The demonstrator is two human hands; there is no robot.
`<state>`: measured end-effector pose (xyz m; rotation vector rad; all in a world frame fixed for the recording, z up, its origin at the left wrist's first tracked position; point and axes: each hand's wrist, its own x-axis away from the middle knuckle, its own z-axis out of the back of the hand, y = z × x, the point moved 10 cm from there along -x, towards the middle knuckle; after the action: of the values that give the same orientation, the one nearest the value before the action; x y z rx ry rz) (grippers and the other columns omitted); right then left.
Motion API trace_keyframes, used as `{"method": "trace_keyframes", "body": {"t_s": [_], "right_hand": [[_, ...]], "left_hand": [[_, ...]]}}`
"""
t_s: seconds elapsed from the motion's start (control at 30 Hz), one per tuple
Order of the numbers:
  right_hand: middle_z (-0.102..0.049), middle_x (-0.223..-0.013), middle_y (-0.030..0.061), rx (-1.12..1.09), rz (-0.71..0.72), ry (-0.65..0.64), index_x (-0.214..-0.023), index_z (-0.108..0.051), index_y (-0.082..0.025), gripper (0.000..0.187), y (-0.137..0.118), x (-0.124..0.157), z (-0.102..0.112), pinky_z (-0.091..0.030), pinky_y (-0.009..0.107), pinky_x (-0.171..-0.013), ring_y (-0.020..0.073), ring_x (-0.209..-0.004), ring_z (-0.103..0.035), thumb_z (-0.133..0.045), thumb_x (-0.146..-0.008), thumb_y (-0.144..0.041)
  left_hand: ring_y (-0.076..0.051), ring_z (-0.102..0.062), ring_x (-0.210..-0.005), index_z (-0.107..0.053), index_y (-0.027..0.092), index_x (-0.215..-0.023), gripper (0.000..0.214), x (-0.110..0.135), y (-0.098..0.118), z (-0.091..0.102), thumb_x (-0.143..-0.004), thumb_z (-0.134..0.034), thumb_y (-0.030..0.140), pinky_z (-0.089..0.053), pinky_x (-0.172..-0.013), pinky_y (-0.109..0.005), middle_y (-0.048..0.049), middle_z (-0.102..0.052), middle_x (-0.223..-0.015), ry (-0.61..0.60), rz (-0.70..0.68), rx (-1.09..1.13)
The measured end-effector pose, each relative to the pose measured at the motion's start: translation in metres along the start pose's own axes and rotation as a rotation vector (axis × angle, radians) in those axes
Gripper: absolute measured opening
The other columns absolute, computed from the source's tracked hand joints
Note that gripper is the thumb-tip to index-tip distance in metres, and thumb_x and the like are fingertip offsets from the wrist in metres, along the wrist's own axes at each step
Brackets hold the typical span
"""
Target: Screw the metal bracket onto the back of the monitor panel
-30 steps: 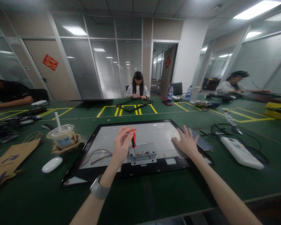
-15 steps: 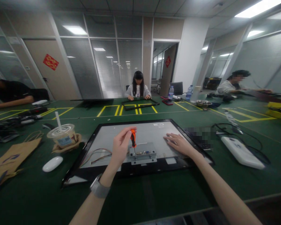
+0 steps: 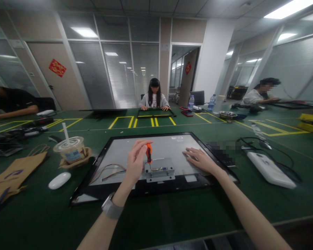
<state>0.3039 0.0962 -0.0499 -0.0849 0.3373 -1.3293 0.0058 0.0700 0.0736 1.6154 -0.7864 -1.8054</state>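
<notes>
My left hand (image 3: 137, 158) is closed around an orange and black screwdriver (image 3: 149, 152). The screwdriver stands nearly upright, its shaft pointing down at the left end of a grey metal bracket (image 3: 160, 173) with connector ports. That bracket sits on the back of a flat display panel (image 3: 114, 147), grey with a black frame, lying on the green table. Flat on the panel's right part rests my right hand (image 3: 198, 159), fingers spread and holding nothing. Thin coloured wires (image 3: 108, 170) lie on the panel left of the bracket.
Left of the panel are an iced drink cup (image 3: 70, 151), a white oval case (image 3: 59, 180) and a paper bag (image 3: 17, 170). A white power bank (image 3: 270, 169) with black cables lies right. Across the table a person (image 3: 154, 95) touches a black frame (image 3: 156, 114); others sit at both sides.
My hands and the screwdriver hold almost the same place; the view has shifted slightly. Across the table, the black frame has been turned a little and lies straighter.
</notes>
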Motion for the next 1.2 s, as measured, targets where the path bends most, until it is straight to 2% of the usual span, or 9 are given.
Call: {"method": "trace_keyframes", "body": {"t_s": [0.1, 0.2, 0.47, 0.57, 0.73, 0.87, 0.93, 1.1, 1.2], "right_hand": [[-0.046, -0.144, 0.0029, -0.001, -0.002, -0.008, -0.133, -0.052, -0.034, 0.049, 0.0, 0.0, -0.001, -0.022, 0.054, -0.11, 0.0257, -0.134, -0.037, -0.036, -0.09, -0.052], [-0.045, -0.144, 0.0035, -0.004, -0.004, -0.01, -0.133, -0.051, -0.034, 0.049, 0.001, 0.0, -0.002, -0.021, 0.055, -0.11, 0.0259, -0.134, -0.036, -0.036, -0.09, -0.052], [-0.044, -0.145, 0.0026, -0.013, -0.005, -0.022, -0.134, -0.05, -0.035, 0.049, 0.006, -0.001, -0.005, -0.02, 0.055, -0.11, 0.0255, -0.134, -0.036, -0.037, -0.09, -0.052], [-0.045, -0.144, 0.0026, -0.015, -0.009, -0.014, -0.133, -0.051, -0.035, 0.048, 0.005, 0.0, -0.004, -0.021, 0.055, -0.11, 0.0255, -0.134, -0.037, -0.038, -0.09, -0.052], [-0.045, -0.144, 0.0028, -0.012, -0.016, -0.01, -0.133, -0.051, -0.035, 0.049, 0.003, 0.001, -0.003, -0.02, 0.055, -0.11, 0.0256, -0.134, -0.036, -0.037, -0.09, -0.052], [-0.042, -0.146, 0.0027, -0.017, -0.038, -0.03, -0.134, -0.05, -0.034, 0.05, 0.002, 0.002, -0.004, -0.018, 0.054, -0.111, 0.0255, -0.136, -0.033, -0.034, -0.09, -0.052], [-0.041, -0.147, 0.0028, -0.015, -0.051, -0.036, -0.135, -0.049, -0.034, 0.051, 0.002, 0.003, -0.005, -0.017, 0.053, -0.112, 0.0251, -0.137, -0.031, -0.033, -0.091, -0.052], [-0.039, -0.148, 0.004, -0.012, -0.049, -0.049, -0.137, -0.047, -0.032, 0.052, 0.003, 0.002, -0.009, -0.016, 0.053, -0.112, 0.0244, -0.138, -0.03, -0.032, -0.091, -0.052], [-0.04, -0.148, 0.0041, -0.013, -0.044, -0.046, -0.136, -0.048, -0.032, 0.052, 0.006, 0.001, -0.011, -0.018, 0.053, -0.112, 0.0247, -0.137, -0.03, -0.032, -0.091, -0.052]], "left_hand": [[-0.018, -0.059, -0.094, -0.069, 0.019, -0.097, 0.024, 0.001, -0.002, 0.0, -0.09, -0.048, 0.029, -0.047, -0.084, -0.031, -0.0078, -0.064, -0.1, -0.001, 0.027, 0.019], [-0.017, -0.061, -0.089, -0.068, 0.019, -0.098, 0.021, 0.001, -0.007, 0.001, -0.088, -0.053, 0.03, -0.049, -0.083, -0.03, -0.0068, -0.065, -0.096, 0.01, 0.06, 0.027], [-0.013, -0.056, -0.077, -0.069, 0.019, -0.088, 0.013, 0.0, -0.006, 0.003, -0.078, -0.066, 0.027, -0.048, -0.072, -0.025, -0.0023, -0.054, -0.085, 0.053, 0.015, 0.0], [-0.013, -0.056, -0.078, -0.068, 0.019, -0.093, 0.016, 0.0, -0.008, 0.001, -0.083, -0.06, 0.028, -0.048, -0.073, -0.025, -0.0035, -0.055, -0.088, 0.029, 0.044, -0.001], [-0.017, -0.06, -0.083, -0.065, 0.016, -0.101, 0.03, 0.002, -0.016, -0.002, -0.092, -0.04, 0.03, -0.047, -0.081, -0.031, -0.0064, -0.063, -0.086, 0.0, 0.126, 0.159], [-0.016, -0.057, -0.082, -0.07, 0.018, -0.087, 0.021, 0.001, -0.009, 0.002, -0.085, -0.055, 0.033, -0.047, -0.075, -0.027, -0.0055, -0.058, -0.088, 0.038, 0.074, 0.05], [-0.014, -0.055, -0.078, -0.071, 0.019, -0.087, 0.019, 0.0, -0.005, 0.002, -0.082, -0.06, 0.034, -0.047, -0.07, -0.025, -0.0042, -0.054, -0.086, 0.031, 0.046, 0.001], [-0.015, -0.059, -0.079, -0.066, 0.019, -0.103, 0.027, 0.0, -0.014, -0.001, -0.091, -0.046, 0.034, -0.049, -0.077, -0.029, -0.0051, -0.06, -0.086, -0.007, 0.116, 0.059], [-0.016, -0.06, -0.081, -0.065, 0.018, -0.099, 0.026, 0.0, -0.017, -0.002, -0.091, -0.045, 0.033, -0.049, -0.078, -0.029, -0.0058, -0.061, -0.086, 0.0, 0.136, 0.105]]}}
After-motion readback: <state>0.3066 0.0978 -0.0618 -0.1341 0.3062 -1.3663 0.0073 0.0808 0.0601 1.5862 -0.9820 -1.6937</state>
